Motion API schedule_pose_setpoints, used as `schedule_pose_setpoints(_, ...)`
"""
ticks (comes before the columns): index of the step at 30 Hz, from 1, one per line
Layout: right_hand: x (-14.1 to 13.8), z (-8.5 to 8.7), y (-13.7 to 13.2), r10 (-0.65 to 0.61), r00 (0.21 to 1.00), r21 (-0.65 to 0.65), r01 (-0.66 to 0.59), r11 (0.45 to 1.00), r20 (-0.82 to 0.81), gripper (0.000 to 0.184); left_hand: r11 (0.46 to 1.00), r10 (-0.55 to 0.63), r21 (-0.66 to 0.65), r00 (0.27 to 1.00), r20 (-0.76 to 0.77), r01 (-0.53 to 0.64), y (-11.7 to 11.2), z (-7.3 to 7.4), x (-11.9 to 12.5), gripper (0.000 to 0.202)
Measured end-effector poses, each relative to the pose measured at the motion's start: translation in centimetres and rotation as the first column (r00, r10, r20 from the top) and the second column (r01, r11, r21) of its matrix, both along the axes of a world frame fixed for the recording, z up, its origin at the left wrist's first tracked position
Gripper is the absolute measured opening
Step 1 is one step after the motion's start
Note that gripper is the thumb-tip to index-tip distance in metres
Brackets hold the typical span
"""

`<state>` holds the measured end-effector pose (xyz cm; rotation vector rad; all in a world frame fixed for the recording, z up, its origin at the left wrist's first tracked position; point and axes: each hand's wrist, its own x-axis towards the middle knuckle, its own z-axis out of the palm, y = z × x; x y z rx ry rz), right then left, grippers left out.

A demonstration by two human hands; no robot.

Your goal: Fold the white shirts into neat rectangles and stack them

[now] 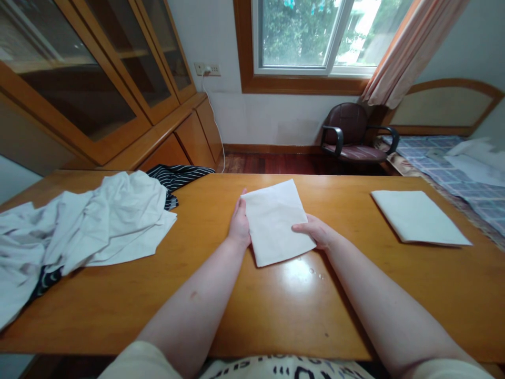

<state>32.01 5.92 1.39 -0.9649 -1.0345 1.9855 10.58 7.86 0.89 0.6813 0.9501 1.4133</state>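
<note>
Between my two hands is a white cloth [278, 223] folded into a neat, flat rectangle, tilted a little above the table. My left hand [240, 223] grips its left edge, with the fingers partly hidden behind it. On the right side, my right hand [317, 230] holds the edge, thumb on top and fingers underneath. Another folded white cloth [420, 217] lies flat on the table to the right. At the left, a loose heap of crumpled white cloth [114, 210] rests together with black-and-white striped fabric [183, 176].
A wooden table [189, 295] spans the view in front of me. Behind it stand a glass-doored cabinet [158, 118] at left, an armchair [351, 131] and a bed [469, 168] at right. A white cord [216, 123] hangs from a wall socket [207, 69].
</note>
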Motion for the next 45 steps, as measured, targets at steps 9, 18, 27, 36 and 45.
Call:
schedule_pose_setpoints(9, 0.2, 0.0, 0.0, -0.028, 0.999, -0.053, 0.029, 0.998, 0.025, 0.039, 0.981, 0.162, 0.122, 0.984, -0.069, -0.153, 0.6, -0.2, -0.8, 0.030)
schedule_pose_setpoints(18, -0.3, 0.1, 0.6, -0.303, 0.949, -0.025, 0.306, 0.952, 0.086, 0.029, 0.998, -0.014, 0.063, 0.985, -0.169, 0.025, 0.4, -1.1, -0.1, 0.031)
schedule_pose_setpoints(27, -0.9, 0.4, 0.2, -0.357, 0.931, -0.010, 0.359, 0.933, 0.076, 0.031, 0.994, 0.099, -0.037, 0.989, -0.109, -0.104, 0.1, -1.3, 0.8, 0.025)
schedule_pose_setpoints(36, -0.1, -0.1, 0.7, -0.302, 0.951, -0.040, 0.305, 0.952, 0.059, 0.040, 0.926, -0.290, -0.195, 0.940, 0.181, 0.324, -0.8, 0.3, 0.7, 0.036)
schedule_pose_setpoints(45, 0.1, -0.8, 1.1, -0.346, 0.938, -0.011, 0.347, 0.938, 0.032, 0.033, 0.942, -0.226, -0.199, 0.950, 0.217, 0.270, -0.4, -0.1, 0.7, 0.025)
